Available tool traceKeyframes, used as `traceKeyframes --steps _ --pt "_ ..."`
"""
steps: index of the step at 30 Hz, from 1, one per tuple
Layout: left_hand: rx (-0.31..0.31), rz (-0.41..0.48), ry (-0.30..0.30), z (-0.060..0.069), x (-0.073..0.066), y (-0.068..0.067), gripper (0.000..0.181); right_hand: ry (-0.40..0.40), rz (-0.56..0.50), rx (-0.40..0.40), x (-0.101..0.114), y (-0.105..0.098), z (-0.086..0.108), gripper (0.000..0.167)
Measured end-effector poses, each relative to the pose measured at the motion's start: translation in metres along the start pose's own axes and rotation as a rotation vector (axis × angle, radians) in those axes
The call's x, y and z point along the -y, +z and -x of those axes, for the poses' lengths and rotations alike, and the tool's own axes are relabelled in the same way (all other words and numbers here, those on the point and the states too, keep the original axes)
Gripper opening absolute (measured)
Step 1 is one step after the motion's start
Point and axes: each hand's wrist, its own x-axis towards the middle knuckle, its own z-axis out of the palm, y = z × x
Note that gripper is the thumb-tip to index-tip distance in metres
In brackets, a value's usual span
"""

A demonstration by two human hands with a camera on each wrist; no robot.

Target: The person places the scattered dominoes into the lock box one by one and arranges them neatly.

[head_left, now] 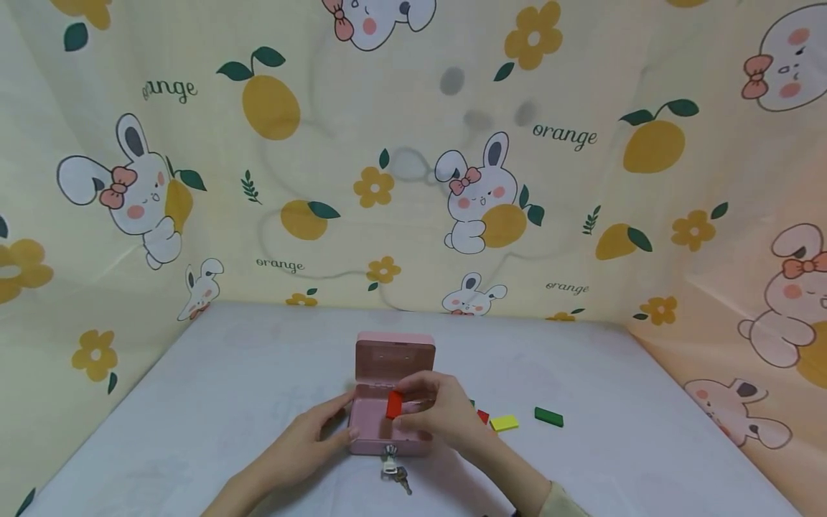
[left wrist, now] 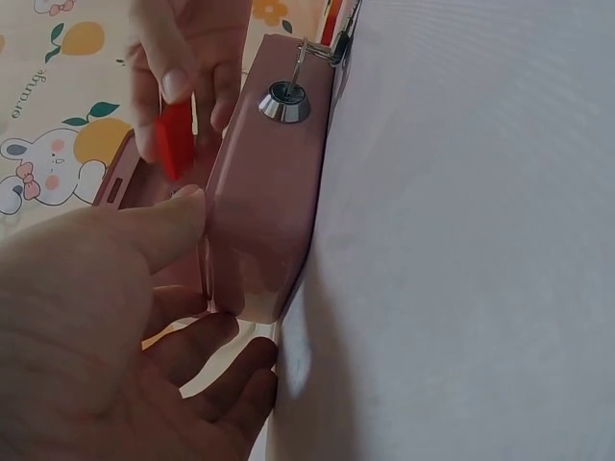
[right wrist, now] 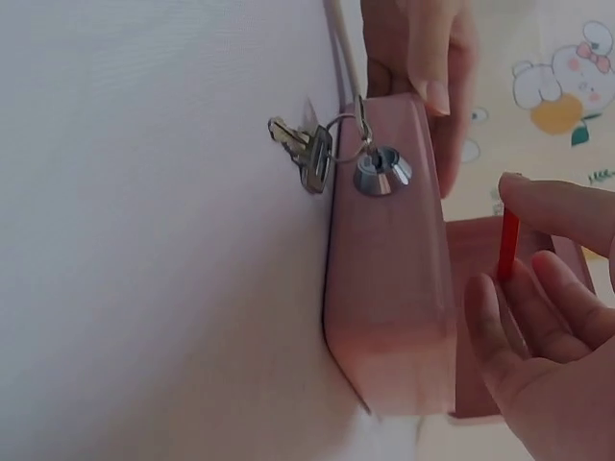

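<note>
A pink metal cash box (head_left: pixel 390 449) stands on the table with its lid (head_left: pixel 395 362) raised at the back. My left hand (head_left: pixel 306 441) holds the box at its left side, the thumb at the rim and fingers along the outer wall. Above the box's interior, my right hand (head_left: pixel 442 409) pinches a flat red block (head_left: pixel 394 405) between thumb and fingers. The block stands on end, seen edge-on in the right wrist view. A key sits in the front lock (right wrist: pixel 382 171), with more keys (right wrist: pixel 306 152) hanging from its ring.
Right of the box lie a yellow block (head_left: pixel 504 423), a dark green block (head_left: pixel 548 416) and a red block (head_left: pixel 483 416) partly hidden by my right hand. Another bit of green shows behind that hand. A patterned curtain (head_left: pixel 413 237) surrounds the white table (head_left: pixel 258 359).
</note>
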Motion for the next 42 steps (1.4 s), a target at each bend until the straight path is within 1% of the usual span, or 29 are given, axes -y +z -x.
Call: traceKeyframes --steps 4,9,15,19,23,27,34,38,42 --pt "0.005 0.004 -0.001 0.000 0.001 0.000 0.067 0.003 0.001 0.011 0.001 0.007 -0.005 0.038" --pt "-0.003 0.005 0.006 0.000 0.001 0.000 0.067 0.004 -0.020 0.031 -0.005 0.016 -0.013 0.036" --pt "-0.008 0.002 0.025 0.001 0.002 -0.001 0.067 -0.020 0.028 0.056 -0.009 0.028 -0.024 0.034" --pt "-0.006 0.003 0.036 0.002 0.003 -0.002 0.067 -0.008 0.052 0.049 -0.009 0.037 -0.030 0.034" --pt "0.008 0.016 0.032 0.001 0.003 -0.002 0.068 0.022 0.060 0.029 -0.011 0.043 -0.034 0.035" --pt "0.016 0.016 0.024 0.001 0.002 -0.003 0.069 0.024 0.070 0.030 -0.014 0.047 -0.035 0.035" --pt "0.004 0.007 0.028 0.000 0.000 -0.001 0.067 -0.017 0.112 0.032 -0.016 0.050 -0.036 0.036" --pt "-0.010 0.009 0.039 0.000 0.000 -0.001 0.065 0.004 0.105 0.025 -0.016 0.050 -0.036 0.038" --pt "-0.012 0.012 0.034 0.000 -0.001 -0.001 0.065 0.022 0.096 0.019 -0.015 0.050 -0.036 0.038"
